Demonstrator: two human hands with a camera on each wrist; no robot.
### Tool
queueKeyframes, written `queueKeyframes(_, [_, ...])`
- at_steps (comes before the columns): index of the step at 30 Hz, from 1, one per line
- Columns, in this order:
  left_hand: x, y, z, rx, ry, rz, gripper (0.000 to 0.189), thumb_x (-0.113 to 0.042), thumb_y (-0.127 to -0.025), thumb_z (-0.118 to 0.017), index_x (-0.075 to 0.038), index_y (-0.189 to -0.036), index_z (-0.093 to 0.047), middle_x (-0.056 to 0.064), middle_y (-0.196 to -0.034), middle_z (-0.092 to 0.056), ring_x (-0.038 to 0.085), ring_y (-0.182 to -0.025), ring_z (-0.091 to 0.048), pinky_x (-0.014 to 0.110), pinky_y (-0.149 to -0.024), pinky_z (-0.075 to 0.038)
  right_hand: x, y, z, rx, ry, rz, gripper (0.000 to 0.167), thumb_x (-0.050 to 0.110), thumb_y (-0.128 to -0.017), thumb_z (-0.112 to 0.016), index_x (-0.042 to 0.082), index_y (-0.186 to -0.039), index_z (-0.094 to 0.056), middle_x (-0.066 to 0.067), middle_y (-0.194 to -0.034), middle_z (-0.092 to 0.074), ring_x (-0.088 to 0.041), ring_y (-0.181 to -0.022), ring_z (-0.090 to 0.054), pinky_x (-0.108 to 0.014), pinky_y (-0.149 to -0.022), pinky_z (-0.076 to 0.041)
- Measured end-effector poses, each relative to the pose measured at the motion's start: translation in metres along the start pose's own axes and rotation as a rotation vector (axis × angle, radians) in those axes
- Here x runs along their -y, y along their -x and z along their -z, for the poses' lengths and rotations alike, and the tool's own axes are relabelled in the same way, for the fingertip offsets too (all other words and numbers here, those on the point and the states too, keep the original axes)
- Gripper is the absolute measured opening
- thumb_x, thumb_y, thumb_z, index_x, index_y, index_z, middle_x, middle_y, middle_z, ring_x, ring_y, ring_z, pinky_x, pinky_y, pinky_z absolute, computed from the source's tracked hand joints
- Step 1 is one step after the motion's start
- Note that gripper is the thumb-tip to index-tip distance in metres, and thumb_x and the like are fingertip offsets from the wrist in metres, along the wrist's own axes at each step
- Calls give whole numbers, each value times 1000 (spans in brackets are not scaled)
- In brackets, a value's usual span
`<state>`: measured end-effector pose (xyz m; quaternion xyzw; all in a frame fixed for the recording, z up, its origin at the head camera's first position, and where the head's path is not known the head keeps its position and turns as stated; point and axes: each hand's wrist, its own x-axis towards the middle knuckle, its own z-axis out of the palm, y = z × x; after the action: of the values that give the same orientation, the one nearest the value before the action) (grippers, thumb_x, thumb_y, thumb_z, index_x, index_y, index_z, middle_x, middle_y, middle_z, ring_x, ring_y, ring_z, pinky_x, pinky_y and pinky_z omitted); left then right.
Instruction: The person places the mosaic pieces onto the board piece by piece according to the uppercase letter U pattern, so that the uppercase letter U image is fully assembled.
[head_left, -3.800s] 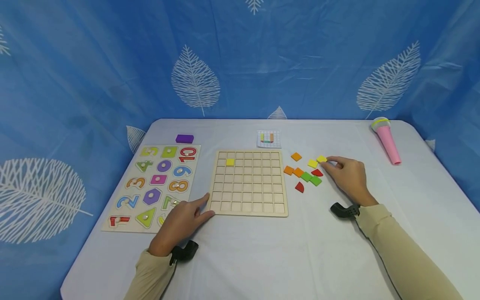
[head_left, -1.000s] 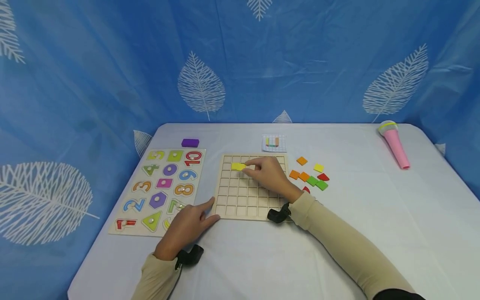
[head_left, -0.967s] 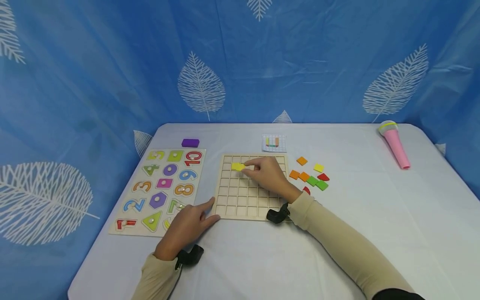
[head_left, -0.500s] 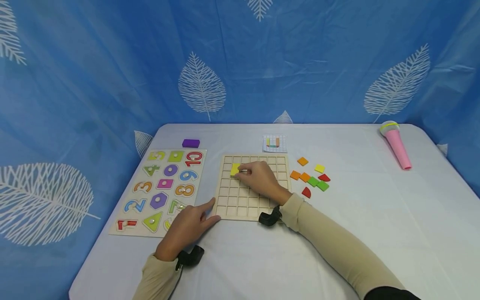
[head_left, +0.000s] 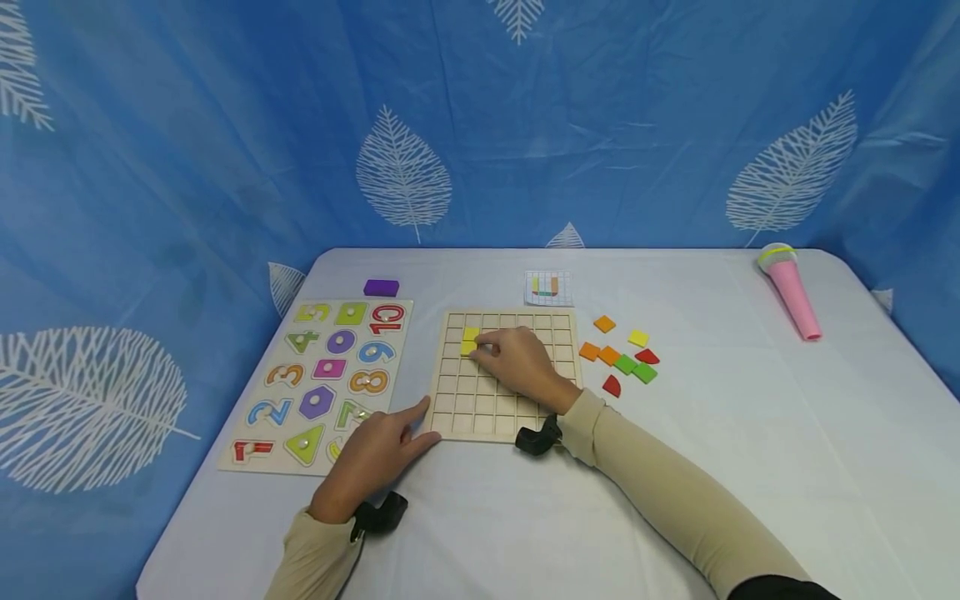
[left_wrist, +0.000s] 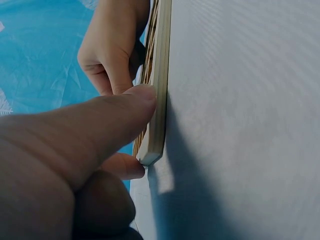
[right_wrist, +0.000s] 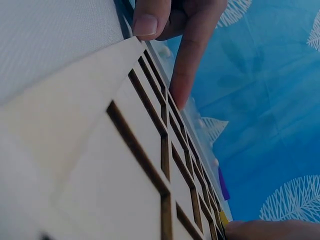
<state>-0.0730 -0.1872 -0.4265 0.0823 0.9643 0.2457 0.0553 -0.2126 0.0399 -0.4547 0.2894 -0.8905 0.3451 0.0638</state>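
Note:
In the head view, my right hand [head_left: 517, 362] pinches a yellow square tile [head_left: 468, 348] at its right side, over the upper left of the wooden grid board [head_left: 486, 404]. Directly behind it, another yellow tile [head_left: 471, 333] lies in a cell. My left hand [head_left: 378, 454] touches the board's near-left corner, index finger on the left edge and thumb on the near edge. The left wrist view shows that thumb [left_wrist: 142, 95] against the board's side [left_wrist: 159, 85]. Only a sliver of yellow shows by the right fingertips in the right wrist view.
Right of the board lie orange tiles [head_left: 609, 355], green tiles [head_left: 645, 372], red quarter-round pieces [head_left: 612, 386] and a yellow tile [head_left: 638, 337]. Behind it is a pattern card [head_left: 548, 288]. A number-and-shape puzzle [head_left: 328, 367], purple block [head_left: 382, 288] and pink toy microphone [head_left: 791, 292] also lie on the table.
My right hand has brought a yellow tile from the loose pieces to the board, then shifted it slightly left and nearer, in front of the first yellow tile. The left hand stays at the corner.

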Motion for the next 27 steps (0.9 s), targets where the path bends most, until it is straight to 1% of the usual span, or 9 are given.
queueKeyframes(8, [-1, -2, 3, -13, -1, -17, 61, -36, -94, -75, -9, -146, -58, -7, -55, -41, 8, -45, -38, 25, -46, -30, 2, -1, 2, -2, 14, -21, 32, 29, -95, -75, 7, -118, -78, 8, -63, -62, -6, -50, -48, -26, -50, -39])
queueKeyframes(12, [-2, -1, 3, -7, 2, -11, 61, -37, -94, -75, -9, -146, -58, -7, -56, -41, 8, -46, -39, 25, -46, -31, 3, 0, 3, 0, 13, -33, 31, 29, -95, -74, 8, -118, -78, 9, -62, -61, -6, -49, -47, -26, -49, -38])
queueKeyframes(16, [-2, 0, 2, -2, 2, -1, 61, -37, -95, -74, -10, -146, -58, -7, -56, -42, 8, -46, -39, 25, -46, -31, 3, 1, 2, 0, 7, -33, 31, 28, -95, -74, 8, -118, -78, 9, -60, -59, -6, -49, -46, -26, -50, -39])
queueKeyframes(21, [-2, 1, 1, -11, 4, -11, 61, -35, -94, -75, -8, -145, -58, -7, -55, -41, 8, -46, -38, 25, -46, -30, 3, 2, 2, -20, 14, -1, 26, 25, -95, -75, 8, -114, -79, 8, -62, -61, -5, -52, -48, -26, -54, -42])
queueKeyframes(27, [-1, 2, 0, -18, 4, -23, 60, -34, -94, -75, -7, -145, -58, -7, -54, -40, 7, -45, -37, 25, -46, -29, 2, 3, 2, -51, -12, 46, 19, 18, -95, -74, 8, -109, -80, 6, -63, -62, -5, -50, -46, -26, -52, -41])
